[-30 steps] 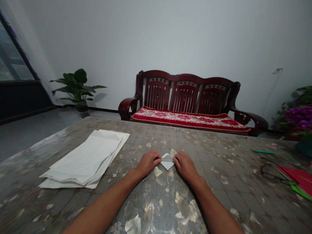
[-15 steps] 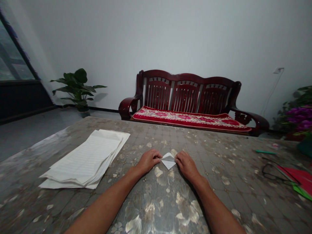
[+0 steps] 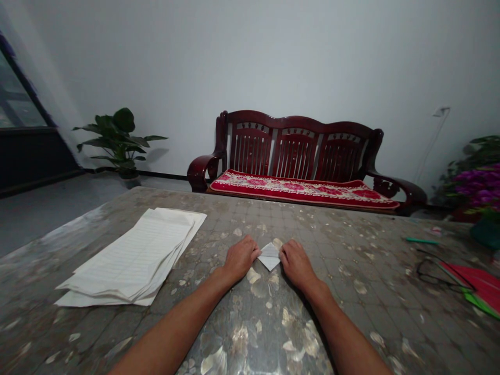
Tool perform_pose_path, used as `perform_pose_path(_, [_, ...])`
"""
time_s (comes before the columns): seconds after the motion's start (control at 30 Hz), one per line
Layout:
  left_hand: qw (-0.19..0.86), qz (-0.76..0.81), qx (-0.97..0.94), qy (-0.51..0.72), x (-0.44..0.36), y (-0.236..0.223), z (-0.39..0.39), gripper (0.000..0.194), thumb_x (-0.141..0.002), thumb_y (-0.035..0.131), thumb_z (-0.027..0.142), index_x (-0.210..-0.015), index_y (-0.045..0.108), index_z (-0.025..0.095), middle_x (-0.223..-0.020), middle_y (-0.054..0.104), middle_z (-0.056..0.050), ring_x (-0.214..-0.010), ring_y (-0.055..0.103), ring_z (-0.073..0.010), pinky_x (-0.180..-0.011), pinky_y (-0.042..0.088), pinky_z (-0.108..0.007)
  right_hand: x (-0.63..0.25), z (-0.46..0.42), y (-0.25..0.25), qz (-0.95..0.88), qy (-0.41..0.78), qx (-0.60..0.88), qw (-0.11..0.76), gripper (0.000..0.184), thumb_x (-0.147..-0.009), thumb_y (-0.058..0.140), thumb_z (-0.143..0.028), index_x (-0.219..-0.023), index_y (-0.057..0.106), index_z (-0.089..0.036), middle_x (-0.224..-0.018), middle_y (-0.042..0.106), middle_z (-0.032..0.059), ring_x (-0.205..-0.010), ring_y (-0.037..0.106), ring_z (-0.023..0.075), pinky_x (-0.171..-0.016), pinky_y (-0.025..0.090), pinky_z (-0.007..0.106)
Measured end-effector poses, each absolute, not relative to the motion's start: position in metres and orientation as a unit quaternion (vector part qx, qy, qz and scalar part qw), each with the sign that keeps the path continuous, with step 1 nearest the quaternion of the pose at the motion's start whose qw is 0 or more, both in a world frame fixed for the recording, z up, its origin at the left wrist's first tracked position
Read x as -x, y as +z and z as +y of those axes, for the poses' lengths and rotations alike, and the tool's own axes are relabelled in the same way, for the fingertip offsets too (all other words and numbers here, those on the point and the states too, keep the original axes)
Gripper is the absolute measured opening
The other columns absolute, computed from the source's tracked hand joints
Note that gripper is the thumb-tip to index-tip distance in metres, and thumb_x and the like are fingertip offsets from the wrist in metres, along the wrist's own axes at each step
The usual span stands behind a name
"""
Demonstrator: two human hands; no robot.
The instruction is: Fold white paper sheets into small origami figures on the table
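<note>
Off to the left, the loose stack of lined paper (image 3: 133, 255) is lying near the left forearm, where a careless sweep could fan its sheets. The left hand (image 3: 241, 258) is resting on the worktop (image 3: 351, 271) with its fingertips against the left corner of a small folded white paper (image 3: 269, 256), which is sitting flat between the hands, and the right hand (image 3: 297, 265) is closing in on it from the other side. Neither hand is clenched; whether they are pinching the paper or only touching it, I cannot tell. Being so small and light, it could slide or spring open if either hand slips or lifts unevenly. The worktop is wearing a glossy, mottled floral pattern. Beyond it, a window (image 3: 19, 94) and a potted plant (image 3: 117, 138) are standing left of a dark red wooden bench (image 3: 297, 151) with a red cushion (image 3: 304, 190). To the right, a green pen (image 3: 422, 240), eyeglasses (image 3: 433, 273) and red paper (image 3: 469, 284) are lying below purple flowers (image 3: 478, 185).
</note>
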State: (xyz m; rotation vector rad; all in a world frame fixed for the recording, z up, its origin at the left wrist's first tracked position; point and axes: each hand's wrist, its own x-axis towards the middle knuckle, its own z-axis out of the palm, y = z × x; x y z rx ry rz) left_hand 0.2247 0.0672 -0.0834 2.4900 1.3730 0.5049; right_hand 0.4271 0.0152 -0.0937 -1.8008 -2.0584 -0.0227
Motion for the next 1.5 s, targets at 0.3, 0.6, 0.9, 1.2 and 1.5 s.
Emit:
perform_pose_path(0.3, [0.067, 0.507, -0.853, 0.104, -0.236, -0.073, 0.063, 0.025, -0.096, 0.044, 0.029, -0.093, 0.065, 0.015, -0.108, 0.063, -0.012, -0.096, 0.064, -0.0222, -0.076, 0.049, -0.029, -0.421, 0.014, -0.088, -0.714, -0.025, 0.681, 0.162, 0.019, -0.093, 0.042, -0.022, -0.086, 0.060, -0.019, -0.099, 0.060, 0.0103, -0.096, 0.051, 0.0235, -0.087, 0.039, 0.033])
perform_pose_path(0.6, [0.053, 0.515, -0.851, 0.091, -0.239, -0.075, 0.064, 0.026, -0.097, 0.043, 0.030, -0.096, 0.065, 0.015, -0.109, 0.063, -0.011, -0.096, 0.065, -0.0215, -0.076, 0.050, -0.028, -0.416, 0.014, -0.082, -0.693, -0.016, 0.708, 0.132, 0.020, -0.094, 0.043, -0.023, -0.090, 0.062, -0.019, -0.102, 0.060, 0.0110, -0.098, 0.051, 0.0238, -0.087, 0.038, 0.033])
perform_pose_path(0.9, [0.055, 0.523, -0.844, 0.105, -0.239, -0.080, 0.067, 0.023, -0.095, 0.046, 0.032, -0.094, 0.064, 0.019, -0.108, 0.062, -0.008, -0.091, 0.065, -0.0202, -0.072, 0.048, -0.028, -0.413, 0.014, -0.079, -0.665, -0.004, 0.736, 0.123, 0.021, -0.095, 0.042, -0.025, -0.092, 0.061, -0.018, -0.103, 0.059, 0.0093, -0.098, 0.051, 0.0224, -0.083, 0.035, 0.030])
perform_pose_path(1.2, [0.084, 0.521, -0.837, 0.142, -0.235, -0.077, 0.066, 0.014, -0.091, 0.054, 0.032, -0.091, 0.062, 0.021, -0.102, 0.063, -0.003, -0.090, 0.063, -0.0185, -0.071, 0.045, -0.027, -0.411, 0.013, -0.078, -0.648, 0.028, 0.746, 0.150, 0.020, -0.087, 0.048, -0.019, -0.103, 0.058, -0.021, -0.108, 0.059, 0.0071, -0.101, 0.049, 0.0229, -0.084, 0.033, 0.030])
perform_pose_path(1.5, [0.084, 0.432, -0.875, 0.200, -0.233, -0.084, 0.067, 0.027, -0.090, 0.052, 0.016, -0.113, 0.065, 0.024, -0.125, 0.062, -0.007, -0.116, 0.056, -0.0245, -0.098, 0.042, -0.040, -0.406, 0.014, -0.076, -0.640, 0.023, 0.756, 0.136, 0.021, -0.092, 0.042, -0.018, -0.104, 0.059, -0.023, -0.108, 0.060, 0.0070, -0.101, 0.050, 0.0235, -0.082, 0.033, 0.032])
